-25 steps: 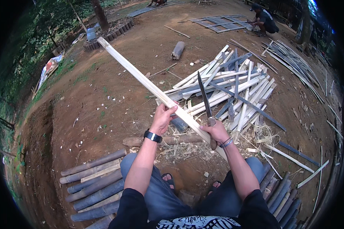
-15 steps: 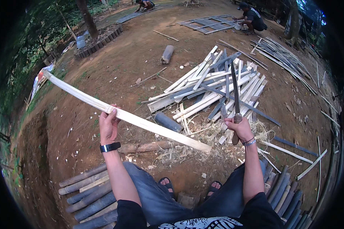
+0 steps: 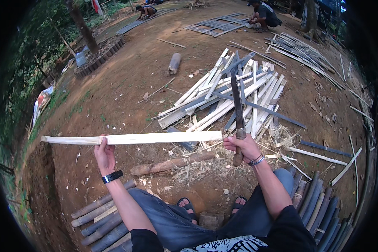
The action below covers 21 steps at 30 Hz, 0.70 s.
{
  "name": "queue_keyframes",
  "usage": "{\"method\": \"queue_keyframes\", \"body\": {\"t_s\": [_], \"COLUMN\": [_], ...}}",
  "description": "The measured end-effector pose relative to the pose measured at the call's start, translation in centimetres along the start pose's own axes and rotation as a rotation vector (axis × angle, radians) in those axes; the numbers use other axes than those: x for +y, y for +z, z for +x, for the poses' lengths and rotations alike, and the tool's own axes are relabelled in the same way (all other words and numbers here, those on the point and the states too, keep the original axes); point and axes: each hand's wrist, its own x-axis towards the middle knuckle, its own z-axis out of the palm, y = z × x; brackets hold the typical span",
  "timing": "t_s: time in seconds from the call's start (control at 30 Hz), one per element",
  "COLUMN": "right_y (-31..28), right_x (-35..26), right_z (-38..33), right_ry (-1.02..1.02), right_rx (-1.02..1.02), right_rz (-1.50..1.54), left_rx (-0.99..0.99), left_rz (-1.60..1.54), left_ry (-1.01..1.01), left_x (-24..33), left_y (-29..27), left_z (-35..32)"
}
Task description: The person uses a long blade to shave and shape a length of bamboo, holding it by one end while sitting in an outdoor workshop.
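My left hand grips a long pale split bamboo strip and holds it level across my front, its far end out to the left. My right hand is closed on the wooden handle of a long dark machete, whose blade points up and away. The strip's right end sits close to my right hand's fingers. I am seated, knees apart, sandalled feet on bare dirt.
A pile of split bamboo slats lies ahead. A short log lies by my feet amid shavings. Dark bamboo sections are stacked at lower left and lower right. People crouch over bamboo mats far off.
The strip has swung from pointing up and away to lying level, its far end dropping to the left. My left hand moved left; the machete stays upright in my right hand.
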Motion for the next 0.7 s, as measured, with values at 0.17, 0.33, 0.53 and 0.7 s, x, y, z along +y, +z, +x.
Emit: {"method": "queue_keyframes", "body": {"t_s": [0.17,0.33,0.53,0.7], "right_y": [-0.4,-0.3,-0.5,0.0], "right_x": [1.8,3.4,3.7,3.4], "right_z": [1.5,2.6,3.0,2.3], "right_ry": [-0.012,-0.020,-0.038,0.002], "right_rx": [0.069,0.165,0.173,0.100], "right_rz": [-0.047,-0.062,0.012,0.069], "left_rx": [-0.006,-0.034,-0.125,-0.205], "left_rz": [0.027,0.025,-0.040,-0.211], "left_ry": [0.006,0.000,0.008,0.082], "left_x": [-0.4,-0.3,-0.6,0.0], "left_y": [1.3,2.0,1.9,1.0], "left_z": [-0.3,-0.5,-0.4,-0.7]}}
